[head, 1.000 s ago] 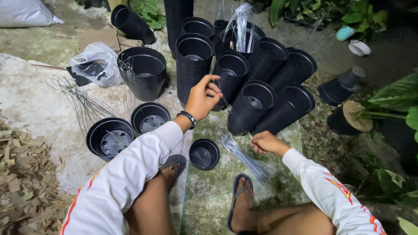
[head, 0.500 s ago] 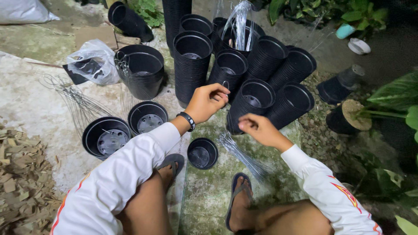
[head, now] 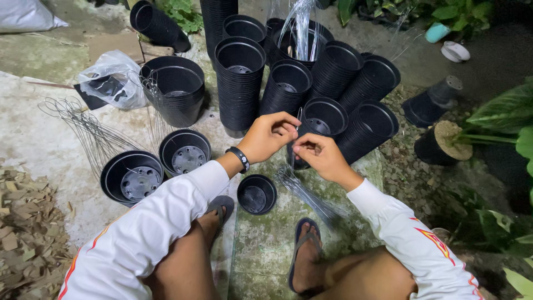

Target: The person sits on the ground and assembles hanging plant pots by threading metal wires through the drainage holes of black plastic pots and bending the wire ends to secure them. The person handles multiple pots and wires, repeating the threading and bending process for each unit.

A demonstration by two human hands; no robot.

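Hands now close together over the tilted black pot [head: 322, 119] at the front of the leaning stacks, where a second ago far apart: left hand [head: 270, 135] drawn back from the pot rims, right hand [head: 322, 157] lifted off the wire bundle [head: 311, 194] on the mossy slab. Fingers of both pressed together, pinching a thin wire [head: 298, 119] held upright at the pot's rim. Small black pot [head: 256, 194] lying between the feet, near the slab's left edge. Reads as picking up finished, threading of wire to pot likely begun.
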